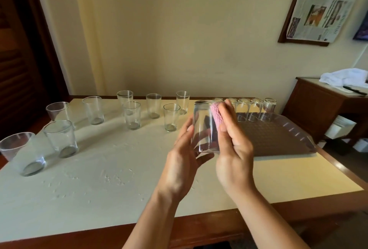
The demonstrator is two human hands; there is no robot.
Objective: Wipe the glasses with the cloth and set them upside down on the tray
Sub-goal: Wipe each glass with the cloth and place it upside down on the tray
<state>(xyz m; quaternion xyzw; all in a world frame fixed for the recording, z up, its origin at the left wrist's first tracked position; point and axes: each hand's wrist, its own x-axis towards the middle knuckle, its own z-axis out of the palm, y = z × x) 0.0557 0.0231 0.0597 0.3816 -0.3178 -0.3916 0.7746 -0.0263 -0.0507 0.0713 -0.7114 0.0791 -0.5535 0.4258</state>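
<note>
Left of tray (278,139): nine clear tapered tumblers (131,115) upright on cream textured tabletop (99,169). Left hand (183,169) curled round smooth clear glass (205,127), held above table just left of tray. Right hand (235,149) pinching pink knitted cloth (216,113) against glass wall. On dark ribbed tray, far edge: row of inverted glasses (256,109).

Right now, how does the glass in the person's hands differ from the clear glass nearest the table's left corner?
The held clear glass is off the table, gripped by the left hand, while the near-left clear glass stands untouched on the cream table. A pink cloth in the right hand presses the held one; nothing touches the other. Both are clear tumblers.
</note>
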